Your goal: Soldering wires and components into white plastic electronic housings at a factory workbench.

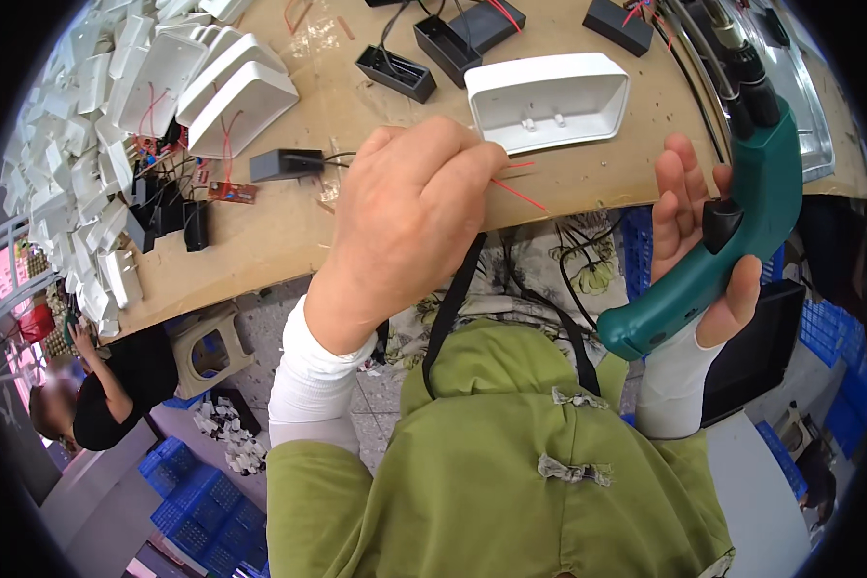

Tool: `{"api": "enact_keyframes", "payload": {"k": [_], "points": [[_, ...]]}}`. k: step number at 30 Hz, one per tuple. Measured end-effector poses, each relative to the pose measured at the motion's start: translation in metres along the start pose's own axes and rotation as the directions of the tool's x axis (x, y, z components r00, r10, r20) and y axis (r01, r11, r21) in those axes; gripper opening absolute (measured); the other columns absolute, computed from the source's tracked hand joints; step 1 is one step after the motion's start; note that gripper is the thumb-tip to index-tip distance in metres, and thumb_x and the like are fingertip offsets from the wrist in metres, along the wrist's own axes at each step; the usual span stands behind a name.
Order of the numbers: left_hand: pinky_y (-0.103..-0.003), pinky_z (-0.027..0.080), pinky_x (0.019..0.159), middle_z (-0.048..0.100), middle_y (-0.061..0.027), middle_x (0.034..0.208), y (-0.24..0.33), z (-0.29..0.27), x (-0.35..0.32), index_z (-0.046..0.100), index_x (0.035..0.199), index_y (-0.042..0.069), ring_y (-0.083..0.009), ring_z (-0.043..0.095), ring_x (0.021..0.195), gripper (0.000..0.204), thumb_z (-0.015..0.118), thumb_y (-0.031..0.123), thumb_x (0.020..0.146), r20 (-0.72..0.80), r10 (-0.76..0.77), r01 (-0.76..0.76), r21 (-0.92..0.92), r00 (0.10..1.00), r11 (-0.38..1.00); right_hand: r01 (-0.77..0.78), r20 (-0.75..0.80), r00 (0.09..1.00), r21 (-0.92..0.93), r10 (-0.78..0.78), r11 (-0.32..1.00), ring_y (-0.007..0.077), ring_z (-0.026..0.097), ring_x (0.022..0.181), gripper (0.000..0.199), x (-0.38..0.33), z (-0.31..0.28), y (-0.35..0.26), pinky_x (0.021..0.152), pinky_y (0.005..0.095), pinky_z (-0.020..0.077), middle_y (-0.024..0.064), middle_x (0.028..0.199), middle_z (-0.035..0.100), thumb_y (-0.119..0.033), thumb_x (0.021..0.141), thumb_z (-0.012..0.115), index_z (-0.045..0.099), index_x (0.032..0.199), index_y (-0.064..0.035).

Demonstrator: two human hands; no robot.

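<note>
My left hand [405,217] is closed in a pinch above the table's front edge, with thin red wires [520,193] sticking out past its fingertips. Just left of it lies a small black box [284,165], whose dark leads run behind the hand. My right hand [682,197] grips a green pistol-shaped soldering gun [763,197] with a black trigger; its metal front points toward the far right of the table. Between the hands, a little farther off, rests a white plastic housing [549,106], open side facing me, with small posts inside.
White housings [87,125] pile up on the left of the cardboard-covered table [231,279]. Red circuit boards [231,192] with wires lie beside them. Open black boxes [395,74] sit at the back. A metal tray [814,116] stands far right. Another person [111,385] is at the lower left.
</note>
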State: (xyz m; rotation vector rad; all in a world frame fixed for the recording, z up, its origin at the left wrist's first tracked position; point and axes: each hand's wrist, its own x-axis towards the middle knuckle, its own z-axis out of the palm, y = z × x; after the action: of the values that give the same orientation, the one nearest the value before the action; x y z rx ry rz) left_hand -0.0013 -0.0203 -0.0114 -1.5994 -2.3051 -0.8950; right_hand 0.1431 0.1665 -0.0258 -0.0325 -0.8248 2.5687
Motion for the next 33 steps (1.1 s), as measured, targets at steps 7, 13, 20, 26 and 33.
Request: {"api": "enact_keyframes", "payload": {"k": [7, 13, 20, 26, 33], "points": [[-0.029, 0.034, 0.054, 0.051, -0.0023, 0.072, 0.004, 0.013, -0.007, 0.057, 0.081, 0.007, -0.0186, 0.049, 0.06, 0.024, 0.065, 0.001, 0.059, -0.137, -0.058, 0.05, -0.061, 0.989, 0.997, -0.015, 0.002, 1.0, -0.063, 0.015, 0.998, 0.0412, 0.027, 0.123, 0.069, 0.0, -0.002, -0.002, 0.101, 0.0389, 0.0325, 0.0348, 0.131, 0.018, -0.029, 0.08, 0.057, 0.023, 0.129, 0.005], [-0.029, 0.033, 0.062, 0.052, -0.0035, 0.078, 0.011, 0.012, -0.004, 0.06, 0.077, 0.007, -0.018, 0.049, 0.068, 0.02, 0.067, 0.004, 0.058, -0.185, -0.161, 0.156, -0.044, 0.969, 0.987, -0.045, -0.098, 0.995, -0.149, 0.031, 0.988, 0.035, 0.046, 0.11, 0.071, -0.02, -0.006, -0.016, 0.089, 0.0373, 0.0456, 0.0313, 0.128, 0.029, -0.028, 0.075, 0.063, 0.028, 0.127, 0.0045], [-0.031, 0.041, 0.077, 0.053, -0.0148, 0.096, 0.012, 0.008, 0.006, 0.063, 0.077, 0.002, -0.0255, 0.052, 0.09, 0.014, 0.069, 0.002, 0.065, -0.24, -0.022, 0.058, 0.143, 0.971, 0.988, -0.246, -0.348, 0.937, -0.682, -0.01, 0.689, 0.0199, 0.06, 0.066, 0.068, -0.06, 0.012, -0.052, 0.06, 0.0262, 0.0523, 0.0149, 0.079, 0.058, -0.037, 0.061, 0.07, 0.047, 0.1, 0.0142], [-0.032, 0.041, 0.08, 0.054, -0.0155, 0.104, 0.02, 0.011, 0.019, 0.062, 0.076, 0.001, -0.0271, 0.052, 0.095, 0.01, 0.066, 0.002, 0.066, -0.252, -0.07, 0.118, 0.179, 0.965, 0.977, -0.431, -0.497, 0.866, -0.689, 0.053, 0.582, 0.0161, 0.056, 0.064, 0.069, -0.077, 0.026, -0.036, 0.053, 0.0242, 0.0462, 0.015, 0.093, 0.054, -0.04, 0.064, 0.067, 0.046, 0.105, 0.0114], [-0.03, 0.042, 0.074, 0.054, -0.0127, 0.104, 0.031, 0.013, 0.032, 0.061, 0.075, 0.0, -0.025, 0.051, 0.091, 0.008, 0.062, 0.002, 0.067, -0.122, -0.085, 0.126, 0.38, 0.989, 0.916, -0.427, -0.444, 0.883, -0.629, 0.152, 0.65, 0.0174, 0.058, 0.078, 0.063, -0.078, 0.024, -0.033, 0.064, 0.0286, 0.0495, 0.0141, 0.101, 0.055, -0.029, 0.066, 0.068, 0.047, 0.113, 0.007]]}}
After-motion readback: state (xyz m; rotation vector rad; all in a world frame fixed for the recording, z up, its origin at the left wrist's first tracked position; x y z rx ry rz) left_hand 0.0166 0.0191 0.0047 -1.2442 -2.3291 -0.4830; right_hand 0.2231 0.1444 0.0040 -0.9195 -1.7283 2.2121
